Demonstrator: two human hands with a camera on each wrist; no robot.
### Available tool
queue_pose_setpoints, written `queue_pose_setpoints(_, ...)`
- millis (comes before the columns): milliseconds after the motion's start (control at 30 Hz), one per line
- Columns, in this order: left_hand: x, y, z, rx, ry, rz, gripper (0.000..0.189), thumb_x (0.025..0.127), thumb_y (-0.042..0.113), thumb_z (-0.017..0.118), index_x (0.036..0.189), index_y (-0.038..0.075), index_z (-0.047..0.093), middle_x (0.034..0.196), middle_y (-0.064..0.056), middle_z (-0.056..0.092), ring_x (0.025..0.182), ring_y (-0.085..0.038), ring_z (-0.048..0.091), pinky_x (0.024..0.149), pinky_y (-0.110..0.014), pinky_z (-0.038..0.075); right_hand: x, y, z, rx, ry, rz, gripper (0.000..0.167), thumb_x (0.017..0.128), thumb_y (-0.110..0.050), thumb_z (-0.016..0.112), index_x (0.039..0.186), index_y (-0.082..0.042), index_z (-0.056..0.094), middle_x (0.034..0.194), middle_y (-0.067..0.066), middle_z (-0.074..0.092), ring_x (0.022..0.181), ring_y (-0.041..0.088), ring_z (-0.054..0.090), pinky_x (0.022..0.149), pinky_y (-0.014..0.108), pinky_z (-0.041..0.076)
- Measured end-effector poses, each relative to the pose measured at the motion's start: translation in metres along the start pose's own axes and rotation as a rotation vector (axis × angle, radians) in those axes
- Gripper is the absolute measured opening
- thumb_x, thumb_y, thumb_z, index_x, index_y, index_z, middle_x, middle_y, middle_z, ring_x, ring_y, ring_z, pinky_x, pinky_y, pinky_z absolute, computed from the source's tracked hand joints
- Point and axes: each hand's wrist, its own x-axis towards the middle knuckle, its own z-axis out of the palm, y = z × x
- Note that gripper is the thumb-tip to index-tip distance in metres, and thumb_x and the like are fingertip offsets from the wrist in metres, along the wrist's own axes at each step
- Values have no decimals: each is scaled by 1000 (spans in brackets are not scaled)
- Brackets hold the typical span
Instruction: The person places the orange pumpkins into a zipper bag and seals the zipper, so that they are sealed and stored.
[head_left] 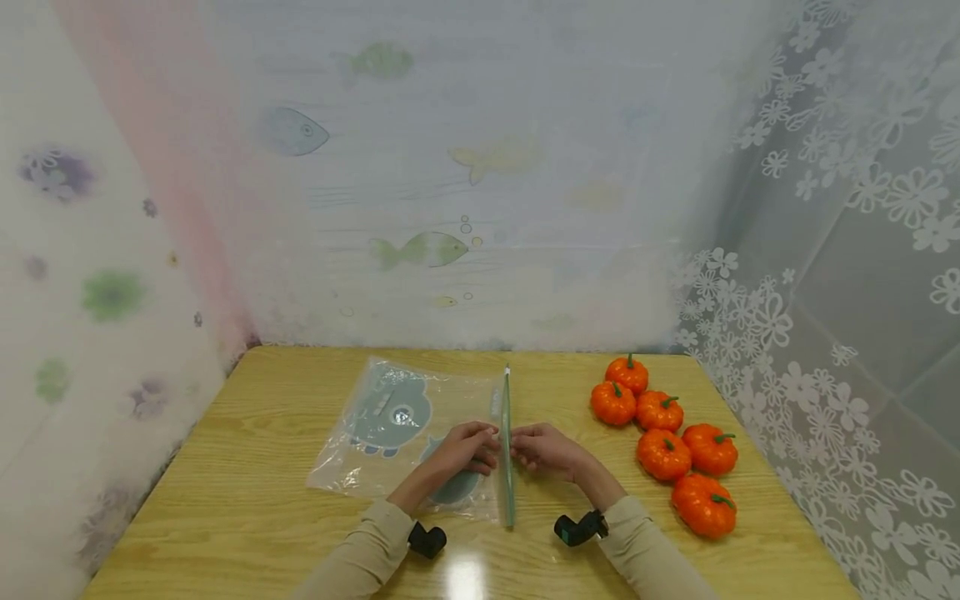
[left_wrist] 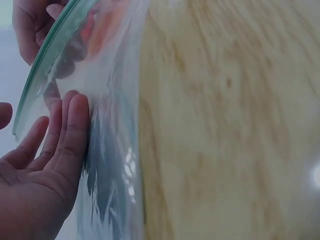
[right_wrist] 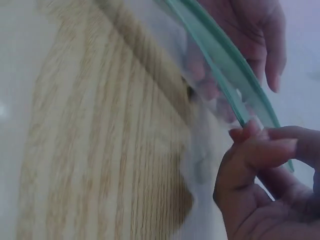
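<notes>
A clear zip bag [head_left: 457, 400] with a blue-grey animal print lies on the table, its green zip edge [head_left: 507, 483] standing raised between the two hands. My right hand [head_left: 551, 450] pinches that edge between thumb and fingertips; in the right wrist view, the two green strips [right_wrist: 220, 75] bow slightly apart near the pinching fingers [right_wrist: 272, 150]. On the other side, my left hand [head_left: 463, 450] rests its nearly straight fingers [left_wrist: 72, 125] against the clear film, the thumb held away from them.
Several orange pumpkins [head_left: 663, 454] with green stems are grouped on the right side of the wooden table [head_left: 247, 425]. A patterned curtain [head_left: 480, 183] hangs behind the table and on both sides. Black wrist cameras [head_left: 427, 540] sit at both sleeves.
</notes>
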Motion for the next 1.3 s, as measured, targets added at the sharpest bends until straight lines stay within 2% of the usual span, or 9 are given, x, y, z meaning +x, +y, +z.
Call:
queue_pose_setpoints(133, 2, 1, 4, -40, 34, 16, 40, 102, 15, 56, 131, -12, 55, 92, -7, 70, 74, -11, 67, 71, -27, 62, -1, 1, 1, -99, 38, -68, 33, 105, -10, 53, 128, 12, 62, 84, -1, 64, 75, 9, 58, 68, 23, 55)
queue_pose_setpoints(233, 2, 3, 8, -49, 56, 34, 37, 102, 15, 59, 127, -13, 57, 90, -7, 70, 74, -11, 67, 72, -28, 62, -2, 3, 3, -81, 42, -97, 34, 104, -8, 54, 130, 14, 61, 99, 9, 72, 87, 14, 69, 83, 35, 62)
queue_pose_setpoints(333, 2, 5, 11, -23, 90, 54, 35, 102, 17, 61, 123, -12, 60, 93, -9, 70, 76, -12, 69, 74, -32, 63, -2, 3, 6, -72, 43, -122, 35, 104, -6, 54, 132, 14, 58, 116, 21, 70, 97, 19, 70, 88, 42, 61)
queue_pose_setpoints(433, 3, 8, 13, 7, 129, 65, 34, 101, 20, 65, 118, -9, 62, 95, -9, 68, 78, -13, 69, 78, -35, 63, -3, 3, 9, -91, 39, -161, 40, 104, -6, 55, 138, 13, 52, 123, 29, 65, 101, 21, 69, 87, 42, 62)
queue_pose_setpoints(567, 3, 11, 15, 39, 160, 71, 36, 100, 24, 67, 117, -7, 63, 98, -10, 66, 78, -14, 68, 79, -37, 63, -4, 2, 12, -100, 43, -177, 51, 103, -7, 56, 149, 9, 40, 123, 29, 62, 102, 23, 69, 86, 42, 62)
queue_pose_setpoints(733, 1, 13, 17, 40, 168, 89, 37, 98, 16, 67, 123, -10, 60, 102, -14, 66, 80, -15, 69, 78, -37, 63, -5, 3, 13, -112, 51, -177, 57, 103, -5, 55, 155, 6, 33, 126, 27, 59, 103, 25, 69, 86, 43, 62)
queue_pose_setpoints(900, -1, 16, 17, 54, 172, 129, 35, 92, 1, 66, 123, -14, 59, 104, -20, 66, 82, -16, 68, 73, -33, 63, -7, 1, 14, -121, 45, -194, 57, 103, -6, 56, 155, 5, 33, 128, 28, 57, 102, 23, 69, 85, 41, 62)
queue_pose_setpoints(1067, -2, 20, 16, 85, 182, 161, 36, 85, -8, 62, 120, -15, 61, 105, -24, 68, 85, -20, 69, 69, -30, 61, -7, -1, 17, -112, 78, -207, 51, 105, -9, 56, 151, 5, 39, 122, 26, 59, 96, 19, 69, 83, 45, 63)
queue_pose_setpoints(1300, -3, 23, 17, 109, 186, 171, 27, 94, 2, 66, 118, -12, 64, 101, -21, 70, 80, -16, 69, 67, -33, 63, -4, -3, 21, -69, 138, -226, 42, 105, -9, 56, 141, 10, 49, 113, 19, 63, 93, 16, 70, 81, 39, 63)
